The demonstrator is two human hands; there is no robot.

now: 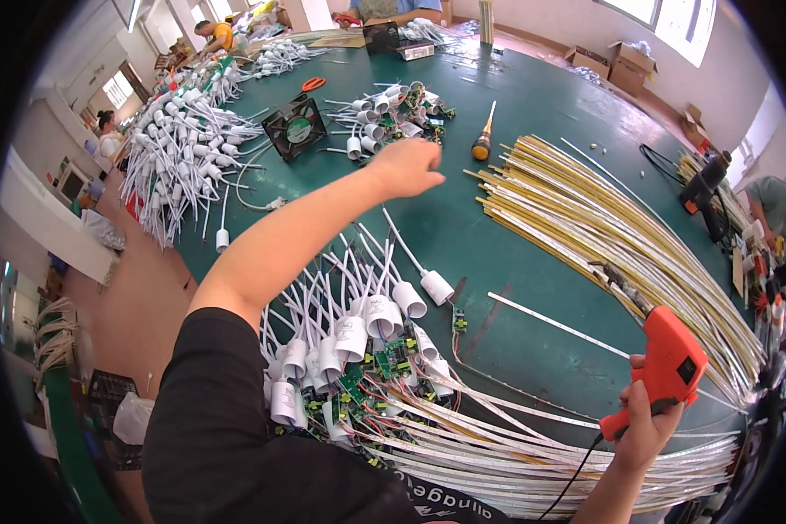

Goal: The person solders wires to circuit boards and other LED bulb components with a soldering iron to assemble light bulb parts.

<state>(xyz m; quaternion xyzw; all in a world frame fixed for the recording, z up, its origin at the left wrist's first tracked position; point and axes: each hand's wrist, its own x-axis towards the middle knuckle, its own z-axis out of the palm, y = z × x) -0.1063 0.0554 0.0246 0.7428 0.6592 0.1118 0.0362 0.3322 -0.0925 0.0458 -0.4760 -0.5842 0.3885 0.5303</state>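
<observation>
My left hand (408, 168) is stretched out over the table, its fingers curled; whether anything small is in them is hidden. Just beyond it lies a small heap of white cylindrical caps with green circuit boards (391, 109). In my right hand (644, 428) is a red soldering gun (675, 349), its dark tip over the bundle of LED strips (585, 210). A single white strip (559, 324) lies left of the gun. Nearer me is a large cluster of white caps (351, 339) with cables, wired through green boards (355, 384) to long white strips (533, 441).
On the green table (445, 236) stand a black fan (294, 128), orange-handled scissors (313, 84) and a screwdriver (483, 140). A big pile of white cabled caps (183, 140) covers the left edge. A black heat gun (706, 188) is at right. Other people sit around the table.
</observation>
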